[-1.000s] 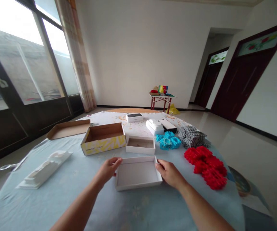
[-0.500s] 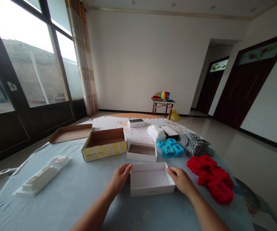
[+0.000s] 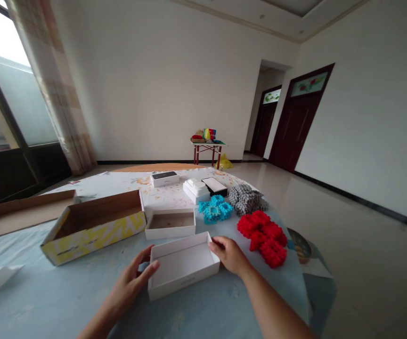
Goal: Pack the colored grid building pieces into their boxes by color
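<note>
A shallow white card box [image 3: 182, 264] lies askew on the pale blue tablecloth [image 3: 203, 315], its open side up and nothing inside. My right hand [image 3: 228, 254] grips its right corner, fingers over the rim. My left hand [image 3: 129, 280] stands beside its left wall with the fingers spread, holding nothing. Beyond it sits a smaller white box [image 3: 170, 224]. To the left is a yellow-patterned cardboard box [image 3: 93, 227]. Red block clusters [image 3: 262, 238] lie close to my right hand.
Blue block clusters [image 3: 215, 209] and grey ones [image 3: 246, 199] lie past the red. White stacked pieces [image 3: 194, 189], a black-topped box [image 3: 215, 186] and a small box [image 3: 164, 178] stand farther back. A flat cardboard lid [image 3: 20, 214] lies at the left, and the table edge curves at the right.
My view has swung right, shifting everything left in the frame. My left hand has come off the white box and opened, and the box now sits turned at an angle.
</note>
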The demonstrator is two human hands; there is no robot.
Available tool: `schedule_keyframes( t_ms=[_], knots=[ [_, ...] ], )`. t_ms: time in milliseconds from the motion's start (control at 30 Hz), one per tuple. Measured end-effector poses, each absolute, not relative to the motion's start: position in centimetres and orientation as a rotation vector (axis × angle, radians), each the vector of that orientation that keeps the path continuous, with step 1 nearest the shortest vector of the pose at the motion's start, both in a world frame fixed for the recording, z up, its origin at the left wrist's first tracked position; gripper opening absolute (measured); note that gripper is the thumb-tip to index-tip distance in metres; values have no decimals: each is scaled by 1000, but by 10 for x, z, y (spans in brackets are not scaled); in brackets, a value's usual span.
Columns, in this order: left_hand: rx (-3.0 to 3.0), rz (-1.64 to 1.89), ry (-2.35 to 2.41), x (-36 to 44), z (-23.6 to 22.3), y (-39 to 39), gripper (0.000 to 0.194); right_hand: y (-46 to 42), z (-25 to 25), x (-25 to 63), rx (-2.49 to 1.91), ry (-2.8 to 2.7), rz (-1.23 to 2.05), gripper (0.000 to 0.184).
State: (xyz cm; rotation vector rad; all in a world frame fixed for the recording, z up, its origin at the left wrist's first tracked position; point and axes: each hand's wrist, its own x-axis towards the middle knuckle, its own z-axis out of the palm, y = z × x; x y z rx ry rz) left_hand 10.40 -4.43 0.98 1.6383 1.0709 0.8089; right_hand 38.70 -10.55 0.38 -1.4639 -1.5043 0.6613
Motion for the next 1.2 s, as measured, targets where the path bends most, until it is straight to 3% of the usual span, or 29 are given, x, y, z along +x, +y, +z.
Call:
schedule_keyframes(
  t_ms=[167, 300, 667, 900, 1000, 1200],
  knots=[
    [1737, 663, 930, 90, -15, -37, 102, -105, 5, 387, -1456, -1529, 565, 35],
    [1917, 625, 844, 81, -31, -28, 111, -105, 6, 388, -1457, -1538, 541, 33],
    [2018, 819, 1035, 98, -36, -33, 102, -107, 4, 387, -1494, -1520, 547, 34],
    [1954, 750, 999, 98, -28, -36, 99, -72, 22, 403, -1644, -1557, 102, 34],
    [1939, 711, 986, 100, -24, -37, 98, -41, 36, 417, -1912, -1824, -80, 46],
    [1979, 786, 994, 98, -24, -33, 100, 16, 45, 436, -2078, -2120, -15, 79]
  ],
)
